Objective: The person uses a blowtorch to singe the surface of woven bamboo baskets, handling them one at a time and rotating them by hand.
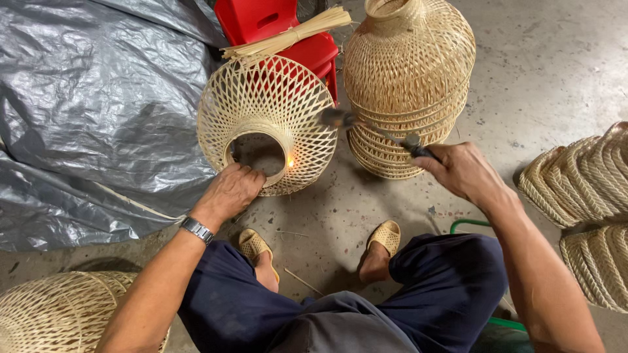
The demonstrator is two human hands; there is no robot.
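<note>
My left hand (pixel 232 189) is closed on the lower rim of an open-weave bamboo shade (pixel 267 124) standing on the concrete floor (pixel 549 65). My right hand (pixel 461 171) grips a torch (pixel 376 131), its small flame (pixel 290 160) at the weave. Behind stand a red stool (pixel 275 29) with bamboo strips (pixel 284 39) and stacked shades (pixel 409 85); grey tarp (pixel 85 111) lies left.

Single head view, looking steeply down, close over floor.
</note>
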